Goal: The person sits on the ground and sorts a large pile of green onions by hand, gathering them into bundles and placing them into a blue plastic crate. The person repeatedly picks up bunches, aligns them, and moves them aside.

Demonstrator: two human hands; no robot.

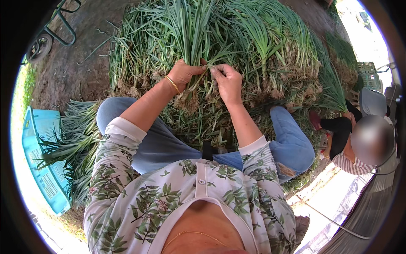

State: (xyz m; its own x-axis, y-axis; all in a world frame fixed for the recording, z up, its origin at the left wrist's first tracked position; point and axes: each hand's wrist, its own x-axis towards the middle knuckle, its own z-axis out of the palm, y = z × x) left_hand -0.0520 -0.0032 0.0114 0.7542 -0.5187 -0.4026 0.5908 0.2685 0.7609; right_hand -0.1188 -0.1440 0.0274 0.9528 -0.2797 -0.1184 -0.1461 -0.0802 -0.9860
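Note:
My left hand [185, 74] is closed around a bunch of leek-like green plants [190, 35]. Their long flat leaves point away from me, and their pale stalks and brown roots [188, 103] hang below the fist. Just right of it, my right hand [228, 82] has thumb and forefinger pinched together at a thin stalk or leaf [207, 67] beside the bunch. The fingers partly hide that piece. Behind both hands lies a broad heap of the same plants [139, 54], roots mostly towards me.
Plant scraps [203, 123] cover the ground between my knees. To my left, more plants [85, 127] lie against a turquoise plastic crate [44, 155]. A wheeled metal frame [62, 28] stands far left. At right, another person [341, 136] sits near a green crate [368, 74].

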